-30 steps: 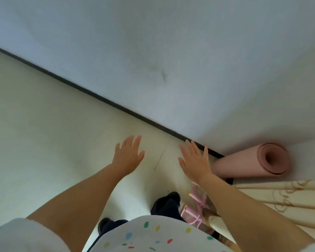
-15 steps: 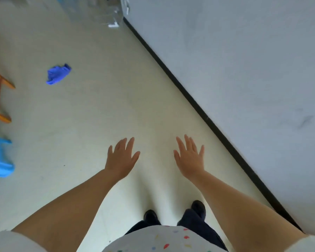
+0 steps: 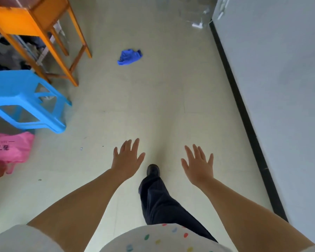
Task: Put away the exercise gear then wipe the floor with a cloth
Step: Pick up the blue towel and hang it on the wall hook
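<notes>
Left of the blue cloth [image 3: 129,57] I see an orange counter [image 3: 35,20] and a blue stool [image 3: 24,99]. The cloth lies crumpled on the floor [image 3: 162,99]. Nearer me, well short of the cloth, my left hand [image 3: 127,160] and right hand [image 3: 198,165] hover with fingers spread, holding nothing.

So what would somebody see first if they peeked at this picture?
Probably the two bare hands, left hand and right hand, spread open and empty above the pale floor. Next, the crumpled blue cloth lying alone farther ahead. At the left stand a bright blue plastic stool and an orange wooden table.
</notes>
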{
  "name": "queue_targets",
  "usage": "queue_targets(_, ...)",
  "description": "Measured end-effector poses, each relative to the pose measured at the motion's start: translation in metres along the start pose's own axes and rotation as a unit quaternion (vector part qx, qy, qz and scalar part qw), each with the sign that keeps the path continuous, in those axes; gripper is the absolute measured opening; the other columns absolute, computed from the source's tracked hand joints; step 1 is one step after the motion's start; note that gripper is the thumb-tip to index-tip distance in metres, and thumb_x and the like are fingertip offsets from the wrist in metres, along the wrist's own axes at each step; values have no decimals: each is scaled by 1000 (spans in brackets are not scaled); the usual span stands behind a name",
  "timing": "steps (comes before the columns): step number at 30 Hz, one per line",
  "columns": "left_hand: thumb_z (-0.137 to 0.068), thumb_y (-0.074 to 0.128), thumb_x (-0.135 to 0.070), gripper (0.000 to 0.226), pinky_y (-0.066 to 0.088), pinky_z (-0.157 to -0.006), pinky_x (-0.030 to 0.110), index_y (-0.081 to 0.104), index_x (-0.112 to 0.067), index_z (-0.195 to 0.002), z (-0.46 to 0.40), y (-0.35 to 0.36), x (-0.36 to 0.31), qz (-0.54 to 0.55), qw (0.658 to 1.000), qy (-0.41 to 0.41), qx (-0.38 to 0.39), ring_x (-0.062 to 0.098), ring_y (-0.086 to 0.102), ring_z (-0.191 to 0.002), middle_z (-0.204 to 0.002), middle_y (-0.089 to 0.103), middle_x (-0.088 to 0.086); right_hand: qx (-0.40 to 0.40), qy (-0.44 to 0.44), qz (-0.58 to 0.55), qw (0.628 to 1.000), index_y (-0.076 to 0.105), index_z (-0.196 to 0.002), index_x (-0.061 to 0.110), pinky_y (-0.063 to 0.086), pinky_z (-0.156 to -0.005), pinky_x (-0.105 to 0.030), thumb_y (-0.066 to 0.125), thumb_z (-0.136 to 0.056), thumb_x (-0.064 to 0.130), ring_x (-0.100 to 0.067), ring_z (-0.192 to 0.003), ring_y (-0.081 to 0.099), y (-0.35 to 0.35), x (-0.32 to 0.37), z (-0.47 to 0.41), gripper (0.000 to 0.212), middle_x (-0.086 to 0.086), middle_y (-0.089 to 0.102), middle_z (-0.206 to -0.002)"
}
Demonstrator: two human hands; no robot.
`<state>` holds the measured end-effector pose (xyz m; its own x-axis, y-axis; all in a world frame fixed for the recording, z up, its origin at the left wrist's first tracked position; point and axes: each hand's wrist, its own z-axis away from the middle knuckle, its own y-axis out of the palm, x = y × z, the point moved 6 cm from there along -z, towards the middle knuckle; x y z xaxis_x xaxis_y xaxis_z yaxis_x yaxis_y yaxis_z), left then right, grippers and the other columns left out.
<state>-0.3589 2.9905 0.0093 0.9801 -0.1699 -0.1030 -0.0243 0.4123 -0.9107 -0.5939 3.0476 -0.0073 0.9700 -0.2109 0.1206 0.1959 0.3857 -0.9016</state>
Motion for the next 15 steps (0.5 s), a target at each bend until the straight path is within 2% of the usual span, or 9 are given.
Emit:
queue_targets(6,-101,19,-46,61,12,-118,45,-1,-19,-152,-133,-61,37,9,1000,-24,0,19,9,-147,-159,10,7,25,-33,13,999,-1,-152,29,-3,-117,-55,14,-101,47,-20,-148,-6,-53,46,-150,56,-2,-4,-161)
queue_targets(11,-101,20,-45,61,12,-118,46,1,-19,-152,-223,-119,69,12,999,-48,-15,21,11,-146,-158,11,8,17,-96,23,995,0,-152,29,-3,-117,-53,16,-101,46,-19,-148,-4,-118,108,-255,56,-1,-3,-161)
queue_targets(15,-101,18,-45,61,10,-118,45,-2,-20,-152,-284,-146,88,18,998,-67,9,20,8,-147,-159,8,6,15,-120,18,993,2,-152,30,-3,-117,-53,17,-101,45,-17,-148,-3,-157,145,-328,56,0,-2,-161)
